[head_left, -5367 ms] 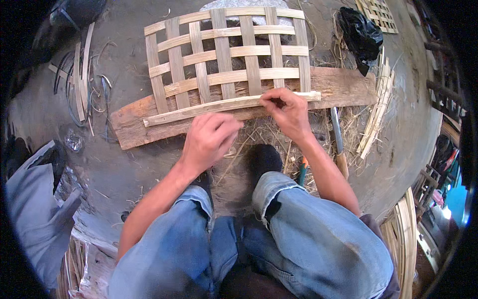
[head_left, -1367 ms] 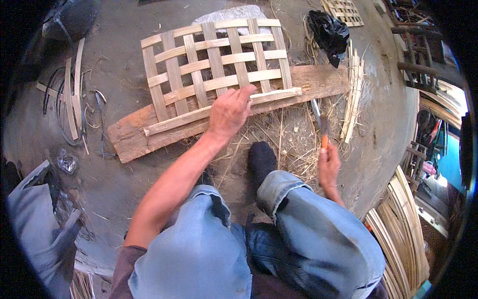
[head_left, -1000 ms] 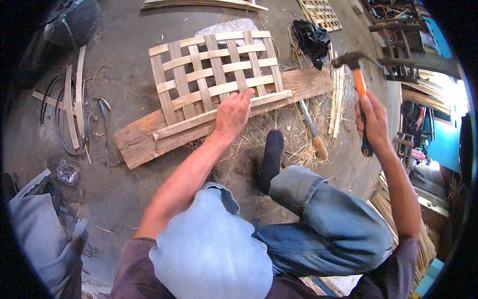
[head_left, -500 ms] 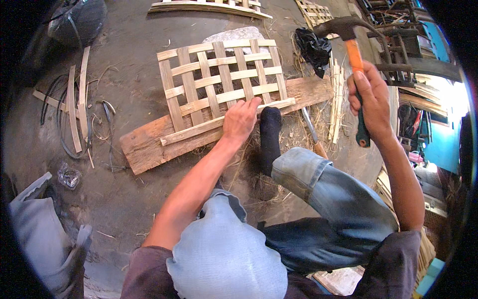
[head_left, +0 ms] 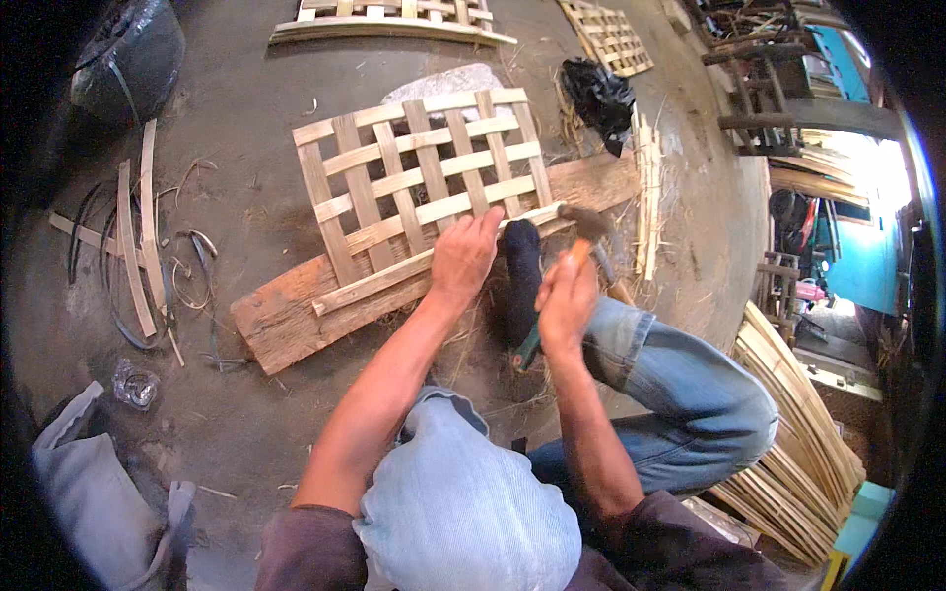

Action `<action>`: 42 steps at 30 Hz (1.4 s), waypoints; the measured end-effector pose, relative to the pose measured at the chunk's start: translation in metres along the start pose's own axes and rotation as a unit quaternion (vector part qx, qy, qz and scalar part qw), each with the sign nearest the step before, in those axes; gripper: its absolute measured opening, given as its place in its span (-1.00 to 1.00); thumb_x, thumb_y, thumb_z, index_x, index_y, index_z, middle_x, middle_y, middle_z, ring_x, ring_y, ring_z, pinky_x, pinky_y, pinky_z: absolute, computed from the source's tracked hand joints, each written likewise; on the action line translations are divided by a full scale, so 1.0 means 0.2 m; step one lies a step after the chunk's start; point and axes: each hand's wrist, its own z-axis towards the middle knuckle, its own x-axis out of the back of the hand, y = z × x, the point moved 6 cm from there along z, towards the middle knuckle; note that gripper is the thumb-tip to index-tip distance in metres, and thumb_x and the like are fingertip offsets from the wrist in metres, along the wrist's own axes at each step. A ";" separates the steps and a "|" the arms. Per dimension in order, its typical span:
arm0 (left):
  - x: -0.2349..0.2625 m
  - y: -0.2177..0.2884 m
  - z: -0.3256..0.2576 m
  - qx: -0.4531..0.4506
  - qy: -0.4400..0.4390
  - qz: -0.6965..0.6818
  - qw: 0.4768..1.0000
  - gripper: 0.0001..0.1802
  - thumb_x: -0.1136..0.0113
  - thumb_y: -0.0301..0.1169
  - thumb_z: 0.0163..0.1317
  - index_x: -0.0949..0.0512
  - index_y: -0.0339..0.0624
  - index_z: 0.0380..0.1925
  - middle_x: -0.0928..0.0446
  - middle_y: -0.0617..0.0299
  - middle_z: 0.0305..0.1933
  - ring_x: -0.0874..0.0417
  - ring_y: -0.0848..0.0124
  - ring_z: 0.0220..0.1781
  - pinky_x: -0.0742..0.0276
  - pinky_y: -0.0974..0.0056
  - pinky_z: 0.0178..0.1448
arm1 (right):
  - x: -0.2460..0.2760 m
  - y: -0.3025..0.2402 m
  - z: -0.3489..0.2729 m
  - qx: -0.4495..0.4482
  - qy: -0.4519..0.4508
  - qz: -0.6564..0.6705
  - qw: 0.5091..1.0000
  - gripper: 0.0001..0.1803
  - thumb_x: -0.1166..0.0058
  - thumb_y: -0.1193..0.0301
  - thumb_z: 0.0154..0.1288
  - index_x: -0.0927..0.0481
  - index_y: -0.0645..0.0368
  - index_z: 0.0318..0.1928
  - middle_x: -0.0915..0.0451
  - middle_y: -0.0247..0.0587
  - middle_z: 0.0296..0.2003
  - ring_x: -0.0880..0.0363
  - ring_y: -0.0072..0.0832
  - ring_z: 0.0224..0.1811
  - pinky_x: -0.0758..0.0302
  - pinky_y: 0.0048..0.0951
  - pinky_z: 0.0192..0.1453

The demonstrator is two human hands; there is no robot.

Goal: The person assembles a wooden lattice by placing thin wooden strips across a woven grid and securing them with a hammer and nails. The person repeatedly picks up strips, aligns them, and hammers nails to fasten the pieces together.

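A woven lattice panel [head_left: 424, 167] of flat bamboo strips leans with its near edge on a rough wooden plank [head_left: 281, 310]. Along that edge runs a pale bamboo strip [head_left: 374, 281]. My left hand [head_left: 465, 258] is closed over this strip and the panel's edge, fingers pressed together. In my right hand [head_left: 569, 303] is a hammer [head_left: 587, 225] with an orange and green handle. Its blurred head is down at the strip's right end; whether it touches cannot be told. My foot in a black sock [head_left: 522, 271] rests against the strip between my hands.
Behind the panel lies a pale stone [head_left: 448, 87]. A black plastic bag [head_left: 599, 98] and thin strips [head_left: 647, 197] are at right. Loose strips [head_left: 131, 246] and cords lie left. More lattice panels [head_left: 394, 28] are at the far side; a strip bundle [head_left: 798, 424] lies near right.
My right hand has swung the hammer down and leftward, from raised at the right to the strip's right end. My left hand stays on the strip. The view has shifted slightly.
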 end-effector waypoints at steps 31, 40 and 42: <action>0.06 -0.04 0.00 0.044 -0.060 -0.049 0.996 -0.32 -0.38 -0.49 0.01 -0.38 -0.08 0.20 -0.57 0.18 -0.32 -0.63 0.20 -0.25 -0.58 0.14 -0.17 | -0.20 0.16 -0.08 0.097 -0.063 -0.078 0.990 -0.75 0.03 0.36 0.48 -0.46 0.30 -0.01 -0.57 0.26 -0.33 -0.59 0.21 -0.27 -0.47 0.05 -0.26; 0.14 -0.07 -0.05 0.003 -0.066 -0.018 0.998 -0.21 -0.45 -0.46 0.02 -0.34 -0.08 0.30 -0.66 0.25 -0.16 -0.66 0.20 -0.09 -0.56 0.12 0.01 | -0.23 -0.01 0.07 0.085 0.006 0.104 0.991 -0.67 0.10 0.30 0.53 -0.44 0.36 0.03 -0.59 0.23 -0.25 -0.59 0.18 -0.22 -0.48 -0.07 -0.21; 0.14 -0.08 -0.05 -0.002 -0.059 -0.015 0.998 -0.23 -0.45 -0.46 0.03 -0.36 -0.08 0.29 -0.66 0.25 -0.16 -0.66 0.21 -0.10 -0.56 0.14 0.02 | -0.23 -0.26 0.28 0.212 0.051 0.043 0.975 -0.72 0.17 0.24 0.58 -0.47 0.19 -0.17 -0.44 -0.31 -0.52 -0.37 -0.62 -0.57 -0.35 -0.48 -0.52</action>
